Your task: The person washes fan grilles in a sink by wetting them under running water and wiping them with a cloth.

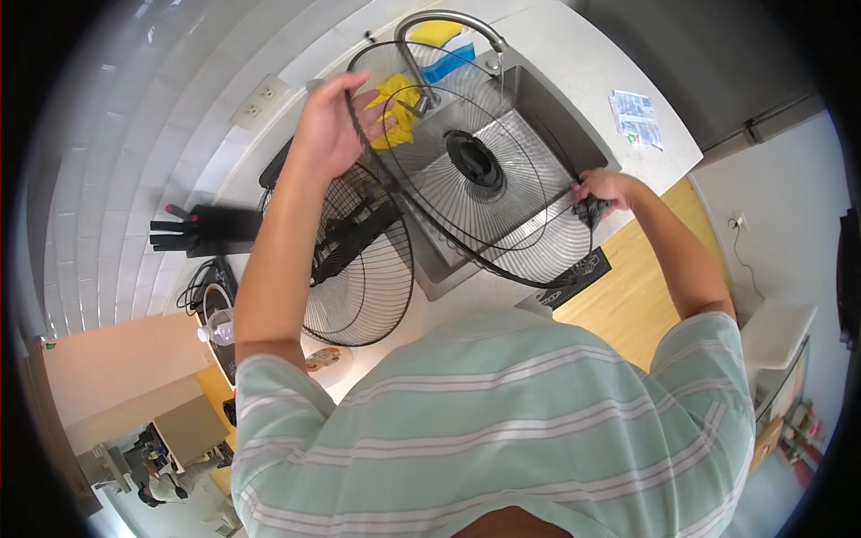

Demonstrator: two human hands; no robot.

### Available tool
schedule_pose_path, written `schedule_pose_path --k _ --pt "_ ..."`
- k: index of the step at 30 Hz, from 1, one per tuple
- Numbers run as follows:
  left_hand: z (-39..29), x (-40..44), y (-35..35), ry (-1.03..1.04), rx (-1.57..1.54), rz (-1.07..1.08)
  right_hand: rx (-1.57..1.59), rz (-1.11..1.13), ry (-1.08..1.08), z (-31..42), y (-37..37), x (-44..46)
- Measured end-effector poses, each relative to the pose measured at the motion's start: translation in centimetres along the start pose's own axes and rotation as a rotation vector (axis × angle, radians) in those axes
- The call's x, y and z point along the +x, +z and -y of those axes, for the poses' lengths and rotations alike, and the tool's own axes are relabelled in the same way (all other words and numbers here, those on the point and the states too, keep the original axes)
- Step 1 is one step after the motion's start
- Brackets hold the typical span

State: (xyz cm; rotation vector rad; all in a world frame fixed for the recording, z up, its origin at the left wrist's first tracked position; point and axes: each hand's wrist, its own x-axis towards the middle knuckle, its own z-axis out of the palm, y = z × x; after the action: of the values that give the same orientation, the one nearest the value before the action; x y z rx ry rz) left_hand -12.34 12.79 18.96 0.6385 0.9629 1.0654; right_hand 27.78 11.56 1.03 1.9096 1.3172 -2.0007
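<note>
A round black wire fan grille [538,224] with a dark hub is held tilted over the steel sink [430,269]. My left hand [334,125] supports its upper left rim, which lies between the thumb and loosely stretched fingers. On the opposite rim, my right hand [610,190] is closed around a dark crumpled pad [591,212] pressed against the wires. Below my left hand, a second fan grille [354,305] with a black bar across it leans on the counter. Water runs from the curved faucet [462,18] into the sink.
A yellow cloth [392,112] lies by the faucet base, near a yellow sponge [436,34] and a blue packet [448,63]. A printed packet [637,118] rests on the right counter. A black knife block [220,229] and plastic bottle [217,330] stand left.
</note>
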Motion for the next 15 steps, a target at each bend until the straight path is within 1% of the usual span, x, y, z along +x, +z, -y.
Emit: schedule_pose_path --k 1,2,3,5,6,7,9,10,12,15 --pt "-0.4 0.6 -0.1 -0.032 -0.017 0.016 0.017 0.033 0.002 -0.4 0.7 -0.5" --pt "-0.5 1.0 -0.1 -0.057 -0.023 0.078 0.088 0.008 -0.002 -1.1 1.3 -1.2" --pt "-0.5 1.4 -0.1 -0.095 0.006 0.031 0.088 -0.079 -0.01 -0.8 1.6 -3.4" --pt "0.4 2.0 -0.6 -0.175 0.054 -0.065 0.3 -0.148 -0.15 -4.6 -0.9 -2.7" --pt "1.3 1.8 -0.7 -0.201 0.135 -0.092 0.265 -0.246 -0.188 -4.8 -2.1 -4.2" --pt "2.5 2.4 -1.7 -0.268 0.186 -0.056 0.229 -0.345 -0.224 -4.3 -3.3 -6.9" --pt "5.8 3.9 -4.3 -0.403 0.291 0.022 0.261 -0.417 -0.275 -3.3 -4.9 -11.0" --pt "7.3 4.4 -4.8 -0.425 0.336 -0.054 0.263 -0.424 -0.285 -2.8 -5.5 -12.4" --pt "10.0 5.1 -4.0 -0.465 0.423 -0.209 0.25 -0.464 -0.3 -1.7 -6.2 -14.5" --pt "11.3 4.6 -2.2 -0.33 0.651 -0.236 0.371 -0.467 -0.458 -0.2 -6.6 -15.5"
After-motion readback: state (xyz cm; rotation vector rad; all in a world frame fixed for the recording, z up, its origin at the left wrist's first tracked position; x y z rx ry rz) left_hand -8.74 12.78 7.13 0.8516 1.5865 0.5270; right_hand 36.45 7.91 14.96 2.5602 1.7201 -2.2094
